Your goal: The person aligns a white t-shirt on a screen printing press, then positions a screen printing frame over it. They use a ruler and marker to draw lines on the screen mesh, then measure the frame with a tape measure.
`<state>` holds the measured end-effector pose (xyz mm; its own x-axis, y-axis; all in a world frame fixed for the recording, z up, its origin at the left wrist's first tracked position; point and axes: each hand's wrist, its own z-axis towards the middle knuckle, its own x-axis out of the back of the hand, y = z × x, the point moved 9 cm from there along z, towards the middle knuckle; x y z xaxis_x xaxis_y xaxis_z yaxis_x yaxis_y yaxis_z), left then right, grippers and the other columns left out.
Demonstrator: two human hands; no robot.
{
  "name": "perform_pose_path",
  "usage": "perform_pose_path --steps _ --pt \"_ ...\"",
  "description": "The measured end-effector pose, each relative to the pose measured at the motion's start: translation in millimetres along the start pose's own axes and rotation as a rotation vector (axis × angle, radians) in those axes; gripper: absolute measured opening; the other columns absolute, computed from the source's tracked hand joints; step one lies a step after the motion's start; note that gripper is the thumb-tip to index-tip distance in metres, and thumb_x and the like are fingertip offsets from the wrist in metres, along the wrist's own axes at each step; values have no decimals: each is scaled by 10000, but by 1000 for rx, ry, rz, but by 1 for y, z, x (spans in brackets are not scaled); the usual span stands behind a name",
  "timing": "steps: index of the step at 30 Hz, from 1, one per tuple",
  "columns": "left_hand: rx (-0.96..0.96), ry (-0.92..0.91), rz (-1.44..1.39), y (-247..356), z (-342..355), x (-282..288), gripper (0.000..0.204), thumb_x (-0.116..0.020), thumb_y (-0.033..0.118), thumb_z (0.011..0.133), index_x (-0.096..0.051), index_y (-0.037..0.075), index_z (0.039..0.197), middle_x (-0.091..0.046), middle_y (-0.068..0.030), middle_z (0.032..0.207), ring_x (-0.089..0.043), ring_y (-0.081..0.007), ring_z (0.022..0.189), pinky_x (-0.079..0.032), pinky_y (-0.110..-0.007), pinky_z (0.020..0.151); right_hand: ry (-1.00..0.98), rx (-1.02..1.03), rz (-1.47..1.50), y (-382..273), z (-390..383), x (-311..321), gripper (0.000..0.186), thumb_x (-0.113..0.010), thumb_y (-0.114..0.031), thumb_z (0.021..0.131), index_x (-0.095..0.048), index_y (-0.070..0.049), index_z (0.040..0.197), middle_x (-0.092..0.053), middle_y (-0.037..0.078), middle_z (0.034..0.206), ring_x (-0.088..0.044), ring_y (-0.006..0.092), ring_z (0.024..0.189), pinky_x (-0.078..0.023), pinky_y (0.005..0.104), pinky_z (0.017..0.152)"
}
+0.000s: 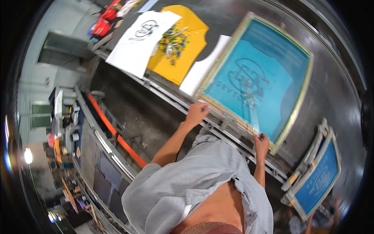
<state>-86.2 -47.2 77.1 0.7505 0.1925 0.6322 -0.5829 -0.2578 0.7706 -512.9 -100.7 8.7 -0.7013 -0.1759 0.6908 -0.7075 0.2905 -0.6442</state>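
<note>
A large printing screen with a pale frame (pixel 300 97) and blue mesh carrying a dark round design lies flat on the long metal table over a white shirt (pixel 198 72). My left hand (pixel 197 112) grips the frame's near left corner, fingers curled over it. My right hand (pixel 261 143) is at the frame's near edge, closed on the end of a long pale squeegee (pixel 252 111) that reaches up across the mesh.
Further left on the table lie a yellow shirt (pixel 191 43) with a multicoloured print and a white shirt (pixel 138 41) with a black print. A second blue screen (pixel 317 177) rests at the lower right, near another person (pixel 311 222). An orange rail (pixel 113 130) runs below the table edge.
</note>
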Motion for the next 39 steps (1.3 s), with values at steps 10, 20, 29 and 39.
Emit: perform_pose_path --steps 10,20,29,39 --pt "68 -127 0 -30 -10 3 299 -778 256 900 -768 32 1098 -765 -115 1085 -719 -236 964 -557 -362 860 -138 53 -76 -57 5 -21 460 -779 -372 810 -670 34 996 -706 225 880 -673 372 809 -509 472 732" --pt "39 -204 52 -38 3 0 233 -790 161 861 -760 -17 1008 -660 -117 664 -573 -161 583 -461 -336 580 -140 26 -39 -62 -27 -34 455 -753 -428 843 -682 17 910 -697 203 794 -673 374 752 -514 454 704" --pt "29 -255 20 -18 2 -19 196 -781 157 864 -709 -26 859 -568 -88 583 -466 -144 539 -415 -332 546 -129 -7 -26 -40 -30 -25 395 -722 -380 860 -702 11 914 -700 242 818 -682 428 812 -510 494 726" --pt "51 -302 7 -8 -14 -39 229 -778 149 863 -672 -44 804 -508 -23 578 -415 -92 568 -368 -317 526 -157 -19 -33 -36 -23 -10 375 -712 -355 875 -718 8 969 -715 265 871 -683 465 887 -521 514 775"
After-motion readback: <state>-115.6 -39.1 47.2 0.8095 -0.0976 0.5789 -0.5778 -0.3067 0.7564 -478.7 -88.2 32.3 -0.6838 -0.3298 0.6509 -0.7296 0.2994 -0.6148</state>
